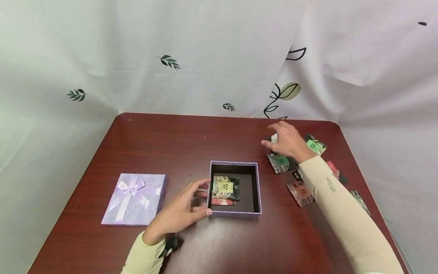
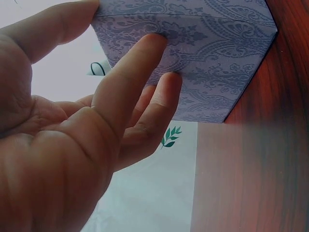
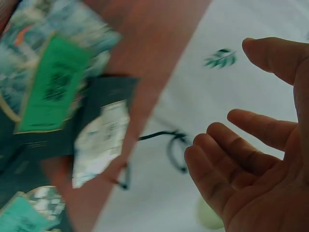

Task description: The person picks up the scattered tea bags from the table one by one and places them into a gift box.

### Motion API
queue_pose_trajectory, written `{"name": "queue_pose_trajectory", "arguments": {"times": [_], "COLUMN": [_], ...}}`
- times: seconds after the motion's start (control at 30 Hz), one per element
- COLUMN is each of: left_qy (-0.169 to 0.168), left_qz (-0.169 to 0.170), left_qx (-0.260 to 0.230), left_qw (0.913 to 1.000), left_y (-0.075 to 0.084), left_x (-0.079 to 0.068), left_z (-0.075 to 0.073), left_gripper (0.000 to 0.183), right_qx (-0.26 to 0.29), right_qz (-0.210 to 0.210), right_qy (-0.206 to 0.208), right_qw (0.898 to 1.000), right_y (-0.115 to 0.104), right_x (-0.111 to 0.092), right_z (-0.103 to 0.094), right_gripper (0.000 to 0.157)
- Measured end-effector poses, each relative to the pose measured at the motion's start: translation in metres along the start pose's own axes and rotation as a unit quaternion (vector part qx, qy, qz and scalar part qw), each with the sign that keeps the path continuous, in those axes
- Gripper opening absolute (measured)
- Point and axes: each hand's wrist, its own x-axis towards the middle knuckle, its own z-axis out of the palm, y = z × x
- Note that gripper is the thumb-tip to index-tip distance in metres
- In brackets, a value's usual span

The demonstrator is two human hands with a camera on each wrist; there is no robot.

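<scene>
An uncovered purple patterned box [image 1: 234, 215] stands near the middle of the table. Inside, a dark packet with a yellow-green label [image 1: 226, 187] overlaps a red one [image 1: 223, 202] along the left wall. My left hand [image 1: 179, 209] rests its fingertips against the box's left side, thumb at the near corner. In the left wrist view those fingers [image 2: 169, 87] lie fairly straight on the patterned wall. Over the packets at the right hovers my right hand [image 1: 289, 140], fingers spread and nothing in them. Closest to it are a white-labelled packet [image 3: 104, 140] and a green-labelled packet [image 1: 281, 163].
A lilac lid with a ribbon bow [image 1: 131, 199] lies left of the box. More packets are scattered right: a red-labelled one [image 1: 301, 194], a bright green-labelled one [image 1: 315, 145], and others partly behind the right sleeve [image 1: 337, 213]. A white curtain [image 1: 205, 57] hangs behind the table.
</scene>
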Motion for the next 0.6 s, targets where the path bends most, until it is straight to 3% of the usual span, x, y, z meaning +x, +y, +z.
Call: {"name": "queue_pose_trajectory", "arguments": {"times": [0.23,0.6], "left_qy": [-0.001,-0.003], "left_qz": [-0.001,0.01], "left_qx": [-0.004,-0.004], "left_qw": [1.0,0.9999], "left_y": [0.001,0.0], "left_x": [-0.001,-0.002], "left_z": [0.0,0.001], "left_gripper": [0.083,0.082], "right_qx": [0.002,-0.021], "right_qz": [0.047,0.08], "right_qy": [-0.009,-0.035], "right_qw": [0.999,0.996], "right_y": [0.024,0.045], "right_x": [0.009,0.013], "right_z": [0.015,0.035], "right_gripper": [0.08,0.089]}}
